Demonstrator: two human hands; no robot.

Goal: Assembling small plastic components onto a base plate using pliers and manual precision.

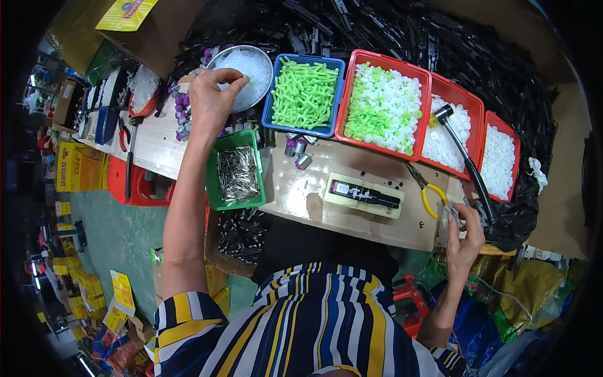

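Observation:
My left hand (212,100) is raised over a round metal bowl (267,88) of whitish, translucent stuff. Its thumb and forefinger are pinched together, and a tiny pale green spot shows at their tips, too small to name. At the table's right edge, my right hand (463,237) has its fingers closed by some small grey pieces; what they grip I cannot make out. Between the hands, a black and silver latch-like assembly (364,193) lies in a cream holding block (333,200). Yellow-handled pliers (433,196) rest just left of my right hand.
A green bin (217,200) holds metal pins; a blue bin (269,119) holds green plastic pieces. Red bins (377,146) of white and green parts line the right, with a hammer (468,151) across them. Black strips (402,31) are heaped behind. Purple-and-silver parts (301,156) lie loose.

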